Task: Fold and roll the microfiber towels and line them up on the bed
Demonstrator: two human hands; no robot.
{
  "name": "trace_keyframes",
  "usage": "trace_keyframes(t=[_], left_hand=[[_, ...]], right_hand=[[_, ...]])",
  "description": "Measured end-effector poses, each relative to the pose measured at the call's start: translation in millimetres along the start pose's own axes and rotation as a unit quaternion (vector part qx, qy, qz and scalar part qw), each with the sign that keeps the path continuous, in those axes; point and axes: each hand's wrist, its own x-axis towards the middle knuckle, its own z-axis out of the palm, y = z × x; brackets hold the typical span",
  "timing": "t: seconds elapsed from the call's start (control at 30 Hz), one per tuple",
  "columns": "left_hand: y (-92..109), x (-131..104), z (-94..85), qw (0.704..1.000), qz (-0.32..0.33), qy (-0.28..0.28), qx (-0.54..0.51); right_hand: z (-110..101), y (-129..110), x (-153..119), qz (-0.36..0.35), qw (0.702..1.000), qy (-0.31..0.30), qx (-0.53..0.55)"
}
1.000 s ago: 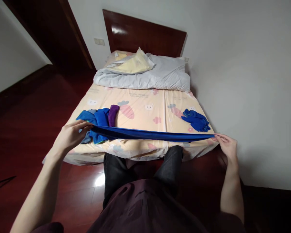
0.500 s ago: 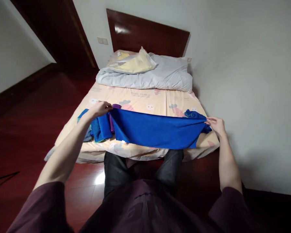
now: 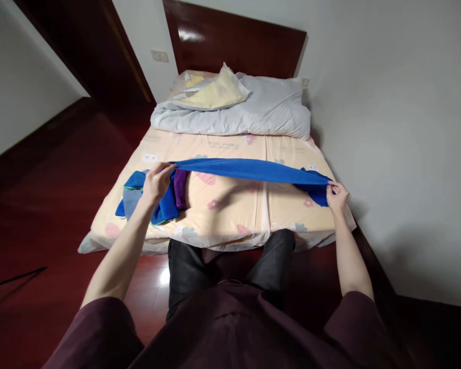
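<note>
A blue towel [image 3: 246, 170] is stretched above the bed, billowing away from me as a narrow band. My left hand [image 3: 158, 180] pinches its left corner, and my right hand [image 3: 337, 196] pinches the right corner. Beneath my left hand lie several folded cloths: a blue one [image 3: 166, 206], a grey-blue one [image 3: 131, 201] and a purple one [image 3: 181, 188]. A crumpled dark blue cloth [image 3: 318, 195] rests on the bed near my right hand, partly hidden by the towel.
The bed [image 3: 230, 215] has a peach sheet with carrot and rabbit prints. A rolled grey-white quilt [image 3: 269, 110] and a pale yellow cloth [image 3: 218, 92] lie toward the headboard [image 3: 234, 38]. A white wall [image 3: 399, 154] stands on the right.
The towel hung down in front of me and now swings up and away, nearly level. Both hands keep their pinch on its corners. More of the sheet and the folded cloths shows.
</note>
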Motion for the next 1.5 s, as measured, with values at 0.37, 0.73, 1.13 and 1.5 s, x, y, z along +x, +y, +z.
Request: trace_keyframes(t=[0.37,0.73,1.13,1.5], left_hand=[[-17.7,-132.8,83.7,0.935,-0.004,-0.353,0.03],[-9.4,-166.0,105.9,0.913,-0.018,-0.396,0.093],[-2.8,-166.2,104.6,0.874,-0.068,-0.462,0.136],[48.1,-121.5,213.3,0.953,-0.093,-0.273,-0.089]], right_hand=[[37.3,87.8,-120.3,0.113,0.939,-0.223,-0.236],[37.0,112.2,-142.3,0.086,0.859,-0.308,-0.399],[52.0,87.0,-128.2,0.159,0.787,-0.366,-0.47],[268.7,-74.7,-181.1,-0.023,0.917,-0.398,-0.014]])
